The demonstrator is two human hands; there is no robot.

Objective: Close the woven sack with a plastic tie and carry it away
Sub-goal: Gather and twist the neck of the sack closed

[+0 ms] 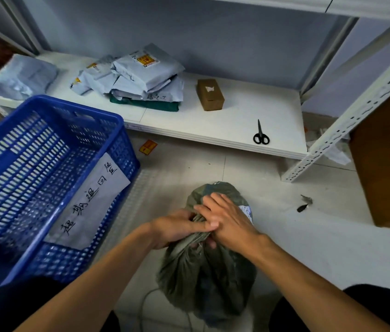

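I look down from the head camera at a tiled floor with a large blue crate (45,176) of slotted plastic on the left. A white paper label (88,202) with handwritten characters sits on the crate's near wall. Just right of the crate, near its closest corner, a grey-green woven sack (203,279) stands on the floor, full and rounded, its mouth bunched into a narrow neck. My left hand (177,227) has its fingers wrapped round that neck on the crate's side, with the thumb stretched across the top. My right hand (227,221) lies over the neck from the far side, fingers curled down on the gathered fabric, and the two hands touch. I cannot make out a tie under the fingers. Behind the crate runs a low white shelf board (237,116). It holds a heap of pale mailer bags (138,75), then a small brown box (210,94) further right of the crate, then black scissors (260,134) lying closed near the board's front edge. A yellow sticker (148,147) lies on the floor just beyond the crate's far right corner.
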